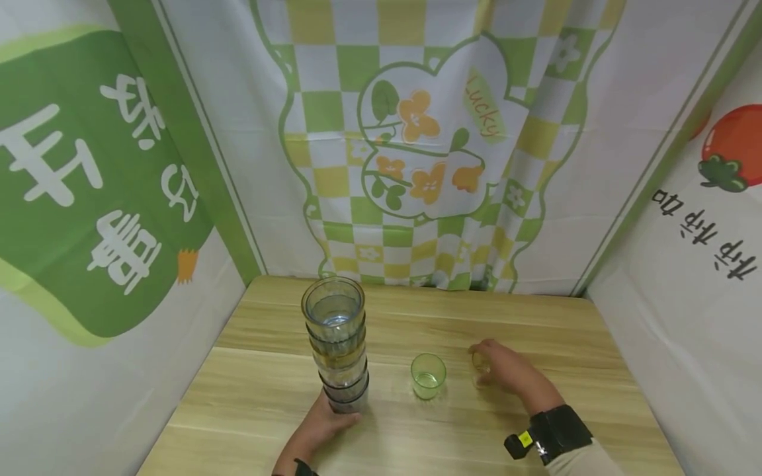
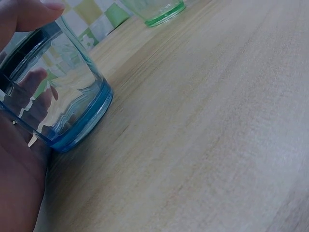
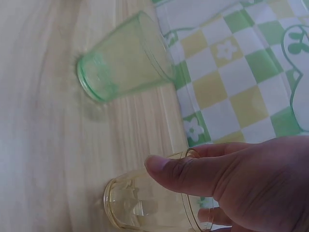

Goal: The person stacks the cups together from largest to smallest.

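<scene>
A tall stack of several nested glass cups (image 1: 338, 344) stands upright on the wooden table. My left hand (image 1: 321, 423) grips the lowest cup, whose blue-tinted base (image 2: 82, 130) shows in the left wrist view. Farther right, my right hand (image 1: 506, 367) holds a pale yellow glass cup (image 3: 154, 203), thumb on its near side and fingers round the far side. Between the hands stands a green glass cup (image 1: 428, 377), upright and touched by neither hand.
The wooden table (image 1: 417, 443) reaches back to a checkered green and yellow cloth (image 1: 428, 244) hanging behind it. Printed fabric walls rise on the left (image 1: 71, 165) and right (image 1: 702, 297).
</scene>
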A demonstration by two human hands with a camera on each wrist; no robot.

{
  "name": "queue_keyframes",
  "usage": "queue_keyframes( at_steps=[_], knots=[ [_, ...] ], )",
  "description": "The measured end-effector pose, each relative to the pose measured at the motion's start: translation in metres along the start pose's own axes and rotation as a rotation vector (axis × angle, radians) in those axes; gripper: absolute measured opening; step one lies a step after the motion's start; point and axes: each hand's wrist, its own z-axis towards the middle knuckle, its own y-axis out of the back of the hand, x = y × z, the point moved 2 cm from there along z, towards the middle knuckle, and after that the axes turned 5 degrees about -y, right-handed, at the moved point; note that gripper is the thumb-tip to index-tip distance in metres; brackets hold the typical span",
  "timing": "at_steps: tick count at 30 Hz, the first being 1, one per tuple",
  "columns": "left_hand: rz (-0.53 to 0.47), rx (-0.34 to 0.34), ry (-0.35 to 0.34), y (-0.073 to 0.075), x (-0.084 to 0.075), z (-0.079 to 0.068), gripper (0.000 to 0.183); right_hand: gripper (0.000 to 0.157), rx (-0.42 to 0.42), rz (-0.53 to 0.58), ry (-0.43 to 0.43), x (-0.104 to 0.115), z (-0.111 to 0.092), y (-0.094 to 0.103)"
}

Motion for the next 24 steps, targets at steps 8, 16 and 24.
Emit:
queue_keyframes(
  at_steps=[8, 16, 24],
  knots=[
    [-0.008, -0.010, 0.004, 0.000, 0.001, 0.000, 0.087, 0.059, 0.027, 0.026, -0.004, 0.020, -0.019, -0.012],
    [0.008, -0.013, 0.009, 0.001, 0.001, -0.001, 0.090, 0.060, 0.090, -0.014, 0.029, 0.046, -0.041, -0.030],
    [0.018, 0.012, 0.012, 0.002, 0.000, -0.001, 0.092, 0.062, 0.092, -0.069, 0.119, 0.069, -0.059, -0.042]
  ],
)
